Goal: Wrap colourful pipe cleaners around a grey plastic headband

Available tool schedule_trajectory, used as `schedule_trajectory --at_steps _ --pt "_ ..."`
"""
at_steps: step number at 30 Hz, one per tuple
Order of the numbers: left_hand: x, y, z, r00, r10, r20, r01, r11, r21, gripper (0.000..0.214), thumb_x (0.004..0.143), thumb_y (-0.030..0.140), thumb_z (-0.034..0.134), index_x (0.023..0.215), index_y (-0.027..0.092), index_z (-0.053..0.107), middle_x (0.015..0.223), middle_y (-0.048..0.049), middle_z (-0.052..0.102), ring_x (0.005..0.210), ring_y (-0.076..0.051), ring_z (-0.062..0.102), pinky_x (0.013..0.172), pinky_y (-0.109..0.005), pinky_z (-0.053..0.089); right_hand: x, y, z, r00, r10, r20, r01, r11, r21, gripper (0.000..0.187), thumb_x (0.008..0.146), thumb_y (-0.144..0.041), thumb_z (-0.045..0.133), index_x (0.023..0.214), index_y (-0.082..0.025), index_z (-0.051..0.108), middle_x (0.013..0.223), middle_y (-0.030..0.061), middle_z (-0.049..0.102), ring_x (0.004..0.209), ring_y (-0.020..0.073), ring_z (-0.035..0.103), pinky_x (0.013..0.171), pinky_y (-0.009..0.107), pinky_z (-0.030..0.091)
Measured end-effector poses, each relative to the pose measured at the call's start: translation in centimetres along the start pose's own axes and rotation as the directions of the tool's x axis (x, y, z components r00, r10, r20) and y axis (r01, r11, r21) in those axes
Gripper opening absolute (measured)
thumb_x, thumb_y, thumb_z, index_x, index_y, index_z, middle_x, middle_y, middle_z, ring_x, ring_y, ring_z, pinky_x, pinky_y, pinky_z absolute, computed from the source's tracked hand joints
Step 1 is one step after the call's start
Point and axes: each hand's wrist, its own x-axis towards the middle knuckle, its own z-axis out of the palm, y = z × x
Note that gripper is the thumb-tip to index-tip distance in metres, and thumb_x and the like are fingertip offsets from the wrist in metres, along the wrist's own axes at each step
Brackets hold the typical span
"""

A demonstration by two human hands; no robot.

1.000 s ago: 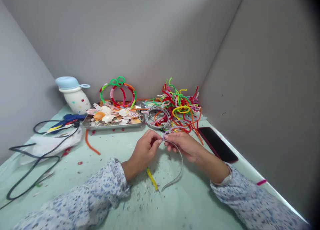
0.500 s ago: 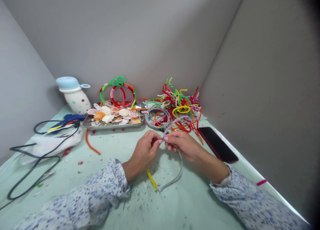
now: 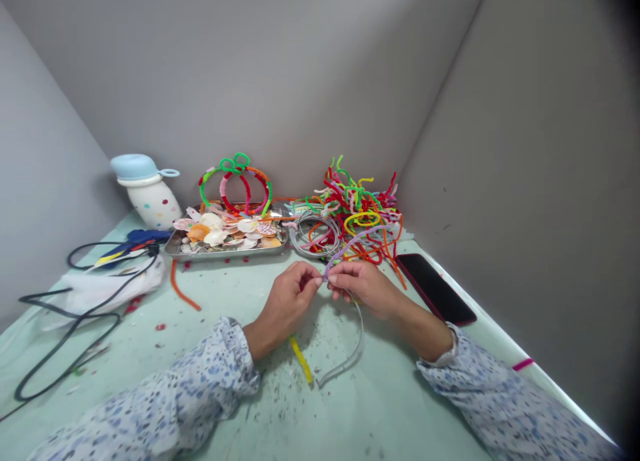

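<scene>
My left hand [image 3: 295, 294] and my right hand [image 3: 367, 286] meet over the middle of the table, fingertips pinched close together. Between them is a purple pipe cleaner [image 3: 345, 249], its free end curving up and right toward the back pile. A grey wire [image 3: 361, 334] bends down from beneath my right fingers and back to a point near the table's middle. Yellow pipe cleaner [image 3: 301, 359] shows below my left hand, its tip close to the wire's end; its upper part is hidden by the hand. Exactly how purple piece and wire join is covered by my fingers.
Behind my hands lie a coil of grey wire [image 3: 296, 237] and a heap of coloured pipe cleaners [image 3: 350, 193]. A metal tray [image 3: 227, 255] holds shells, with pipe-cleaner rings [image 3: 201, 189] behind. Left are a bottle [image 3: 150, 204] and black cable [image 3: 50, 307]; right, a phone [image 3: 437, 287].
The purple pipe cleaner's free end has swung farther right and slightly up, over the heap. Both hands stay pinched in nearly the same place.
</scene>
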Motion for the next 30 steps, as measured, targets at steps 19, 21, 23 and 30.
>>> schedule_trajectory --at_steps 19,21,23,30 --pt "0.22 -0.54 0.04 0.997 -0.063 0.042 0.064 0.998 -0.017 0.013 0.081 0.026 0.051 0.079 0.017 0.060 0.070 0.0007 0.056 0.065 -0.012 0.048 0.059 -0.023 0.037 -0.35 -0.74 0.73 0.995 -0.034 -0.093 0.004 0.952 -0.306 0.012 0.072 -0.020 0.060 0.080 -0.015 0.067 0.061 0.0007 0.063 0.052 0.0105 0.055 0.053 0.023 0.043" --pt "0.26 -0.65 0.09 0.996 -0.073 0.047 0.074 0.997 -0.022 0.013 0.081 0.026 0.051 0.078 0.016 0.060 0.069 0.0010 0.056 0.064 -0.012 0.047 0.058 -0.023 0.036 -0.42 -0.73 0.74 0.993 -0.066 -0.096 0.025 0.928 -0.371 0.013 0.073 -0.020 0.059 0.080 -0.015 0.068 0.062 0.0014 0.064 0.053 0.0112 0.055 0.053 0.023 0.044" --pt "0.28 -0.72 0.13 0.996 -0.077 0.049 0.079 0.997 -0.027 0.013 0.080 0.025 0.051 0.077 0.016 0.059 0.068 0.0012 0.055 0.063 -0.012 0.047 0.058 -0.023 0.036 -0.52 -0.76 0.74 0.991 -0.103 -0.081 0.058 0.902 -0.428 0.014 0.073 -0.019 0.057 0.080 -0.015 0.069 0.061 0.0012 0.063 0.054 0.0112 0.055 0.053 0.023 0.043" --pt "0.22 -0.86 0.21 0.989 -0.117 0.095 0.124 0.990 -0.062 0.013 0.079 0.027 0.051 0.078 0.016 0.058 0.063 0.0028 0.051 0.059 -0.011 0.044 0.054 -0.022 0.033 -0.54 -0.35 0.72 0.984 -0.161 -0.070 0.104 0.856 -0.507 0.014 0.073 -0.017 0.055 0.076 -0.017 0.068 0.060 -0.0006 0.061 0.054 0.0113 0.054 0.054 0.023 0.041"
